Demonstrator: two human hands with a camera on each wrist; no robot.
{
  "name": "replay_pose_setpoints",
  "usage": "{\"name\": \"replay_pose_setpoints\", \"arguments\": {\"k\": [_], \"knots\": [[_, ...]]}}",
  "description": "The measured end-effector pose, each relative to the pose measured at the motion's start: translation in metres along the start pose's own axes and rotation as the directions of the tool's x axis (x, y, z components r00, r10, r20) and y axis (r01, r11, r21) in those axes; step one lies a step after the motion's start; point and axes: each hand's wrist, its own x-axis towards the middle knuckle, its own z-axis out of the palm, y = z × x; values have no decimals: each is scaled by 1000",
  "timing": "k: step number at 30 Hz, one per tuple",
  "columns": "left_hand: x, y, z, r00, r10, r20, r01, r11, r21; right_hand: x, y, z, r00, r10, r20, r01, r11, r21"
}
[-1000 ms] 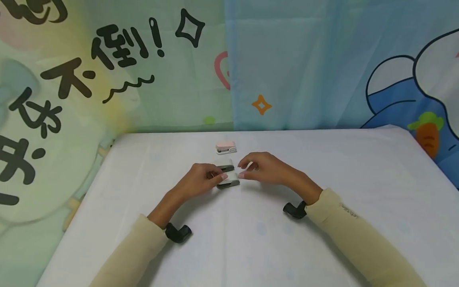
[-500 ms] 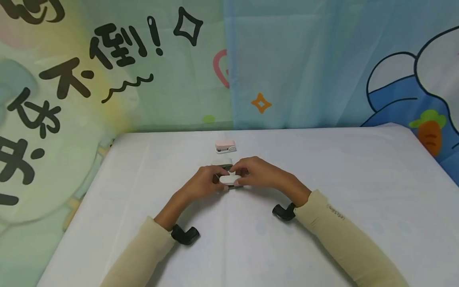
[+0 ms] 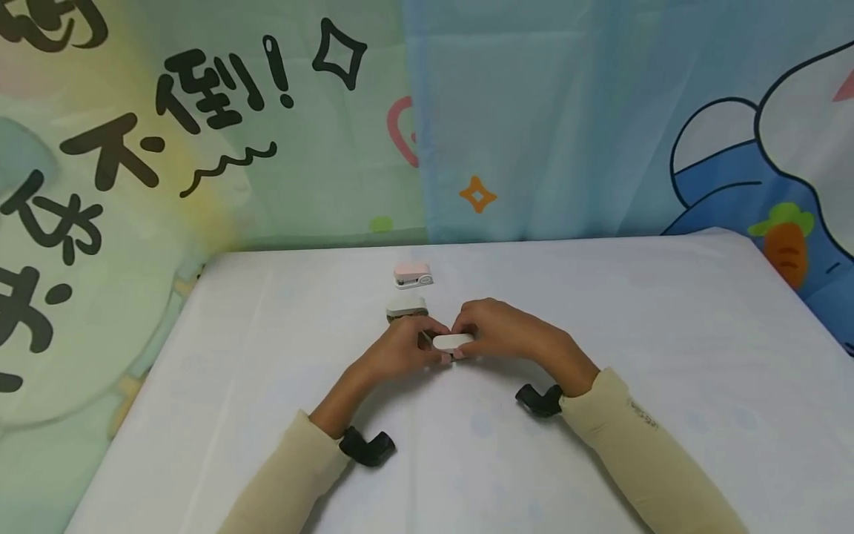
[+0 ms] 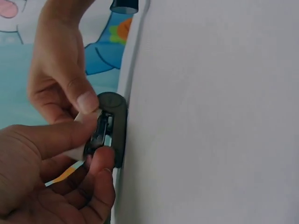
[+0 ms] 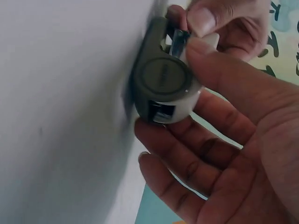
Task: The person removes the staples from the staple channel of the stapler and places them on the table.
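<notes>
Both hands hold a small white and grey stapler just above the white tabletop. My left hand pinches one end between thumb and fingers, and my right hand grips the other. In the left wrist view the stapler's grey base shows side-on, its metal inner part visible between base and white top. A round mark and a dark slot show on the stapler in the right wrist view. Just behind the left hand rests a second white and grey stapler, its lower part partly hidden by the fingers.
Farther back on the tabletop stands a pink and white stapler. A white cloth covers the table. Behind the far edge hangs a printed curtain. Each wrist bears a black camera.
The right hand has come in to grip the stapler alongside the left. Both hands have lifted it and shifted slightly right, away from the second stapler, which shows more now.
</notes>
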Motion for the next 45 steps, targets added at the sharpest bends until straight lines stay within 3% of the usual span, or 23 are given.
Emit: {"name": "replay_pose_setpoints", "arguments": {"k": [7, 12, 19, 22, 27, 33, 37, 45], "knots": [[0, 6, -1, 998, -46, 32, 44, 998, 54, -6, -4, -7, 999, 33, 31, -33, 999, -13], [2, 6, 2, 997, -60, 48, 57, 996, 71, -5, -10, -3, 998, 3, 57, -2, 1000, -10], [-2, 3, 8, 996, -67, 60, 60, 991, 120, -3, -19, 7, 998, -60, 22, 63, 983, -172], [-2, 2, 8, 998, -49, 48, 43, 991, 130, -1, -20, 9, 998, -48, 31, 53, 985, -163], [-4, 3, 6, 998, -42, 44, 36, 992, 121, -3, -19, 9, 998, -55, 7, 56, 985, -161], [-3, 2, 2, 999, -38, -28, 39, 997, 62, -7, -18, 7, 996, -71, -58, 58, 978, -199], [-2, 0, 2, 999, -43, -34, 44, 998, 36, -7, -20, 6, 995, -90, -38, 80, 974, -213], [-1, -1, 2, 993, -118, -7, 118, 993, 8, -11, -22, -2, 999, -36, 3, 36, 993, -113]]}}
